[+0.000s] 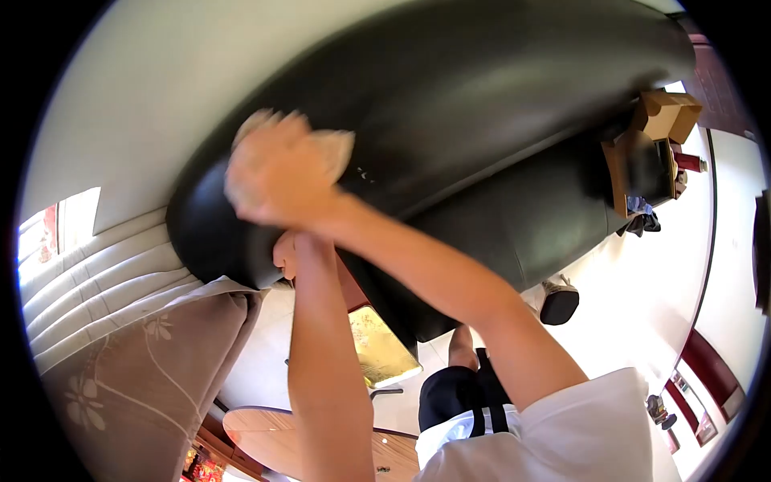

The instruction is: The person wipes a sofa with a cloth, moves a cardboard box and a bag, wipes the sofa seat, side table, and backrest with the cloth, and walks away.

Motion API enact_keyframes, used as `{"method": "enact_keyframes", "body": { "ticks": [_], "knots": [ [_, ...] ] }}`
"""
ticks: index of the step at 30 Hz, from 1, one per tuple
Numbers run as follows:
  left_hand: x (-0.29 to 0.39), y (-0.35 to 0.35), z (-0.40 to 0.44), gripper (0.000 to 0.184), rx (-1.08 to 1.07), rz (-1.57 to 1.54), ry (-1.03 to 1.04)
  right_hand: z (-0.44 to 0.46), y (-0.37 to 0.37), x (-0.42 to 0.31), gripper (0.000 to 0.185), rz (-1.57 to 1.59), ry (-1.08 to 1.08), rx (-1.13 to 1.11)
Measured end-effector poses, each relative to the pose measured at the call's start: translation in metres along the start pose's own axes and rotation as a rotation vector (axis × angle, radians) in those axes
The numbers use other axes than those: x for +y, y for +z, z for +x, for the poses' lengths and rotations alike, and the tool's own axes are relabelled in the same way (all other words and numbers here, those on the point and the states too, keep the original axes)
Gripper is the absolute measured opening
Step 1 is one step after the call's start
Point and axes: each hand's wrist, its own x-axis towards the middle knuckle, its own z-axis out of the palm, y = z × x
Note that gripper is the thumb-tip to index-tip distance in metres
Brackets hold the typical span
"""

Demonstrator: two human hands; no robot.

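My right hand is pressed around a pale cloth, whose crumpled edges stick out on both sides of the fingers. Hand and cloth are smeared by motion in front of the backrest of a black sofa, near its left end. Below, my left hand is beside the sofa's end, partly covered by my right hand and forearm. Its visible fingers are curled; what they hold, if anything, is hidden. Small white marks show on the backrest to the right of the cloth.
An opened cardboard box with things in it stands at the sofa's far end. A patterned brown curtain hangs at left. A wooden round-edged table and a yellow-topped piece are below. A shoe-like dark object lies on the floor.
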Motion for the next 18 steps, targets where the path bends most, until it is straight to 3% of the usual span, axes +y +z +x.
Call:
{"method": "enact_keyframes", "body": {
  "ticks": [2,5,7,8,12,13,14,16,18],
  "knots": [
    [-0.002,-0.001,-0.001,0.028,-0.006,0.000,0.012,-0.018,0.048,-0.027,0.023,0.083,-0.207,0.373],
    [-0.005,-0.004,-0.002,0.028,-0.007,0.001,0.020,-0.021,0.025,0.009,0.014,0.079,-0.361,0.398],
    [-0.006,-0.003,-0.003,0.028,-0.005,0.007,0.012,-0.035,-0.025,0.064,0.016,-0.085,-0.419,0.428],
    [-0.006,-0.003,-0.003,0.028,0.001,0.008,-0.001,-0.044,-0.047,0.100,0.021,-0.216,-0.378,0.350],
    [-0.001,-0.003,-0.001,0.028,0.005,0.015,-0.031,-0.065,-0.131,0.179,0.029,-0.218,-0.140,0.605],
    [-0.002,-0.004,-0.001,0.028,0.014,0.013,-0.039,-0.073,-0.120,0.190,0.031,-0.383,-0.002,0.689],
    [-0.005,-0.006,0.000,0.028,0.015,0.017,-0.041,-0.071,-0.113,0.178,0.031,-0.377,-0.001,0.682],
    [-0.007,-0.006,0.000,0.028,0.017,0.014,-0.042,-0.065,-0.082,0.140,0.034,-0.306,0.240,0.847],
    [-0.004,-0.004,0.002,0.028,0.026,0.001,-0.034,-0.074,-0.041,0.085,0.024,-0.185,0.158,0.629]
  ]
}}
